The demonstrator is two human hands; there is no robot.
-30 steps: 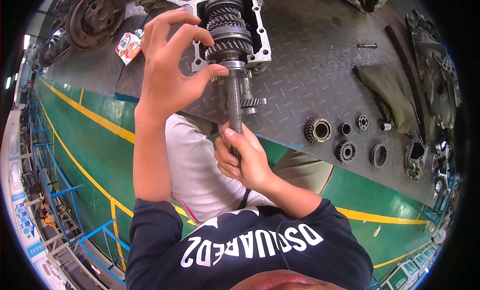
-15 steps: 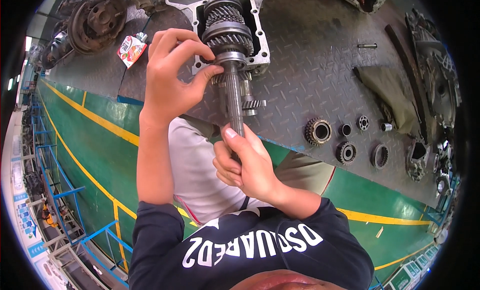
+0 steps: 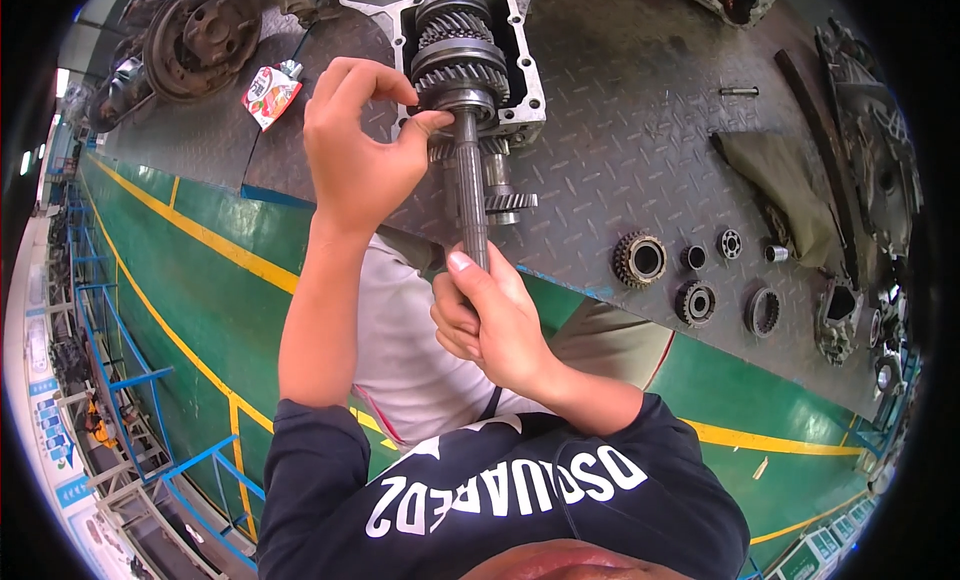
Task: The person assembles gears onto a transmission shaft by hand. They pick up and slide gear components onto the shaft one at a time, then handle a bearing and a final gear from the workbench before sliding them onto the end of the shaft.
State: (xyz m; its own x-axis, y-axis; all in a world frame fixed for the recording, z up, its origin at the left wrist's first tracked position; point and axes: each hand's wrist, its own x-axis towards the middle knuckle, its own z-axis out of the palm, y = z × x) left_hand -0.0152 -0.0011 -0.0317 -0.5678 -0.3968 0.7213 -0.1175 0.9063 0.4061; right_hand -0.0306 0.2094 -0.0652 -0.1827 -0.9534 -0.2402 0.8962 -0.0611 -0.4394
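Note:
A gear shaft (image 3: pixel 471 185) with splines sticks out of an open metal gearbox housing (image 3: pixel 534 112) toward me. My right hand (image 3: pixel 492 315) is wrapped round the shaft's near end, thumb on top. Around the shaft, at the housing's near edge, sits a ring-shaped bearing (image 3: pixel 467 102). The thumb and index finger of my left hand (image 3: pixel 365 145) are at the bearing's left edge, curled in a pinch. Beyond it, several helical gears (image 3: pixel 462 77) line the shaft inside the housing. A smaller shaft with a gear (image 3: pixel 510 201) shows beneath, to the right.
Several loose gears and rings, among them a dark toothed hub (image 3: pixel 640 259), lie on the steel-plate table (image 3: pixel 610 150) to the right. A cloth (image 3: pixel 775 185), a small bolt (image 3: pixel 739 91) and metal castings are farther right. At left are a drink pouch (image 3: pixel 270 96) and a rusty drum (image 3: pixel 203 38).
The bearing has slid along the shaft, away from me and closer to the gears, with my left hand moving along. My right hand keeps its grip on the shaft end.

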